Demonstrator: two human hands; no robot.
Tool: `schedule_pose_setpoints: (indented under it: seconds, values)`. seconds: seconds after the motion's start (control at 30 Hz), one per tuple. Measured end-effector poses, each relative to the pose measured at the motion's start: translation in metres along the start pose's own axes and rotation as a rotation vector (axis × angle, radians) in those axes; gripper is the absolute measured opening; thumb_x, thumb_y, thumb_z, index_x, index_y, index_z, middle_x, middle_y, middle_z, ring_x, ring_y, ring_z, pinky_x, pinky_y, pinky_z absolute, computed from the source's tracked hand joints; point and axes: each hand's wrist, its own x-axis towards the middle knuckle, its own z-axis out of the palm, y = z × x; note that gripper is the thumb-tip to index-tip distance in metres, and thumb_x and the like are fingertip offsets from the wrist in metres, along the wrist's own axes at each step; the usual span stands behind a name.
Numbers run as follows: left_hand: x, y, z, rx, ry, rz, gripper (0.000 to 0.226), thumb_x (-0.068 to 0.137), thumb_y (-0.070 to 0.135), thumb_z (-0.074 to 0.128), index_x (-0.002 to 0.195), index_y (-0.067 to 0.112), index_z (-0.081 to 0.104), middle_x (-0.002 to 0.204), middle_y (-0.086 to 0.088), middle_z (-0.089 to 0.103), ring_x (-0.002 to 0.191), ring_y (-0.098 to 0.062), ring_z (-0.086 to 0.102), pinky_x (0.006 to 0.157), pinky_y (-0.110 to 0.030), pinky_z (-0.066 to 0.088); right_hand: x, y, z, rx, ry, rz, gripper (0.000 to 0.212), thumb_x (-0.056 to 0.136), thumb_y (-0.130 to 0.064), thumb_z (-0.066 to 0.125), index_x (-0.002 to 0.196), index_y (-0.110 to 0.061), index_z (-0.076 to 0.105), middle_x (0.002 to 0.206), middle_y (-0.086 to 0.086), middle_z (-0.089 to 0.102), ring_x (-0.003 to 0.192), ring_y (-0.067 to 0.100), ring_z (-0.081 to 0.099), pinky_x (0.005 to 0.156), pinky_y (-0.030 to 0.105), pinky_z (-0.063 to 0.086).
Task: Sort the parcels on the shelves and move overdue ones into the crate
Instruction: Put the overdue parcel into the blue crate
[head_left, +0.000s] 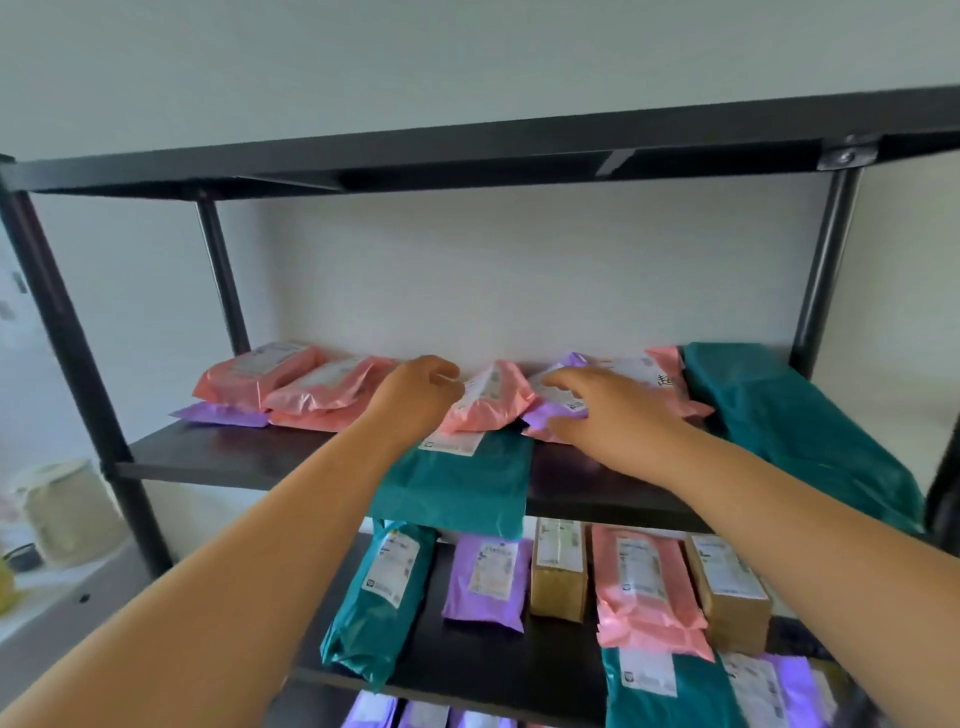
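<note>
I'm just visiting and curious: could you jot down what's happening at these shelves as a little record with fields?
setting: black shelf rack against a pale wall
left hand: at a pink parcel
right hand: resting on a purple parcel
underneath: teal parcel overhanging the shelf edge
lower shelf: teal, purple, pink bags and cardboard boxes
crate: not visible

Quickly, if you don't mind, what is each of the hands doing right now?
Left hand: fingers curled at the pink parcel; grip cannot be told.
Right hand: open, resting flat on the purple parcel.

Parcel storeroom: black shelving (332, 470) stacked with labelled mailers (480, 577).
</note>
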Motion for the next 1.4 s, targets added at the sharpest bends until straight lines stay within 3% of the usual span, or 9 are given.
schedule_pose_setpoints:
  seconds: [0.2,0.3,0.47,0.57,0.7,0.8,0.9,1.1,1.4]
  values:
    - [0.045,-0.027,0.006,-0.093,-0.035,-0.075,0.033,0.090,0.021,0.057,0.123,0.020,0.064,0.115,-0.004,0.066,0.104,-0.024,0.063,0.089,-0.032,0.051,0.057,-0.009,0.021,0.065,-0.036,0.099,0.035,0.099,-0.024,0.053,0.134,-0.021,0.054,0.121,0.001,0.061,0.077,0.000,0.055,0.054,0.005,0.038]
    - [0.064,-0.039,0.017,-0.080,-0.052,-0.074,0.034,0.089,0.018,0.058,0.123,0.018,0.064,0.118,-0.005,0.067,0.101,-0.024,0.064,0.089,-0.032,0.051,0.088,0.001,0.032,0.029,-0.054,0.147,0.036,0.097,-0.024,0.052,0.134,-0.023,0.054,0.108,0.003,0.065,0.087,0.019,0.062,0.062,0.016,0.041]
    - [0.082,-0.051,0.032,0.036,-0.090,-0.056,0.037,0.094,0.014,0.053,0.129,0.015,0.060,0.131,-0.006,0.061,0.115,-0.024,0.058,0.095,-0.027,0.043,0.124,0.012,0.043,-0.103,-0.177,0.149,0.041,0.098,-0.025,0.050,0.138,-0.023,0.050,0.124,0.003,0.064,0.094,0.018,0.057,0.069,0.026,0.041]
    - [0.089,-0.050,0.040,0.104,-0.123,-0.006,0.037,0.097,0.014,0.051,0.133,0.016,0.058,0.137,-0.002,0.058,0.123,-0.022,0.054,0.098,-0.024,0.038,0.142,0.023,0.052,-0.322,-0.266,0.136,0.029,0.094,-0.022,0.052,0.122,-0.020,0.061,0.109,-0.001,0.068,0.099,0.020,0.061,0.088,0.032,0.041]
    - [0.100,-0.053,0.048,0.177,-0.157,0.018,0.037,0.096,0.018,0.053,0.134,0.017,0.058,0.137,0.000,0.058,0.123,-0.020,0.054,0.098,-0.023,0.038,0.164,0.039,0.064,-0.340,-0.306,0.126,0.009,0.094,-0.019,0.054,0.087,-0.025,0.054,0.075,-0.008,0.048,0.076,0.014,0.049,0.059,0.018,0.028]
    - [0.101,-0.059,0.054,0.186,-0.200,-0.001,0.031,0.094,0.021,0.056,0.124,0.018,0.066,0.130,-0.001,0.063,0.117,-0.020,0.058,0.097,-0.026,0.042,0.170,0.041,0.070,-0.173,-0.244,0.109,0.033,0.093,-0.026,0.058,0.071,-0.031,0.034,0.074,-0.011,0.042,0.086,0.018,0.050,0.060,0.020,0.035]
    - [0.104,-0.064,0.055,0.154,-0.204,-0.002,0.023,0.091,0.018,0.058,0.107,0.018,0.074,0.115,0.000,0.070,0.105,-0.019,0.063,0.092,-0.028,0.047,0.179,0.037,0.077,-0.120,-0.247,0.127,0.007,0.095,-0.028,0.056,0.094,-0.023,0.060,0.085,-0.003,0.059,0.089,0.021,0.060,0.068,0.025,0.043]
    - [0.125,-0.075,0.043,0.173,-0.257,0.031,0.020,0.089,0.024,0.064,0.106,0.022,0.074,0.109,0.007,0.071,0.098,-0.012,0.064,0.087,-0.025,0.048,0.190,0.031,0.080,-0.031,-0.125,0.232,0.041,0.087,-0.019,0.063,0.128,-0.022,0.056,0.123,0.003,0.064,0.108,0.024,0.061,0.090,0.032,0.049]
    - [0.154,-0.085,0.006,0.043,-0.173,0.003,0.008,0.088,0.026,0.064,0.083,0.024,0.071,0.091,0.000,0.071,0.084,-0.020,0.064,0.086,-0.035,0.054,0.198,0.016,0.071,0.182,0.176,0.284,0.038,0.088,-0.006,0.056,0.122,-0.022,0.063,0.113,0.003,0.066,0.100,0.024,0.064,0.078,0.031,0.051]
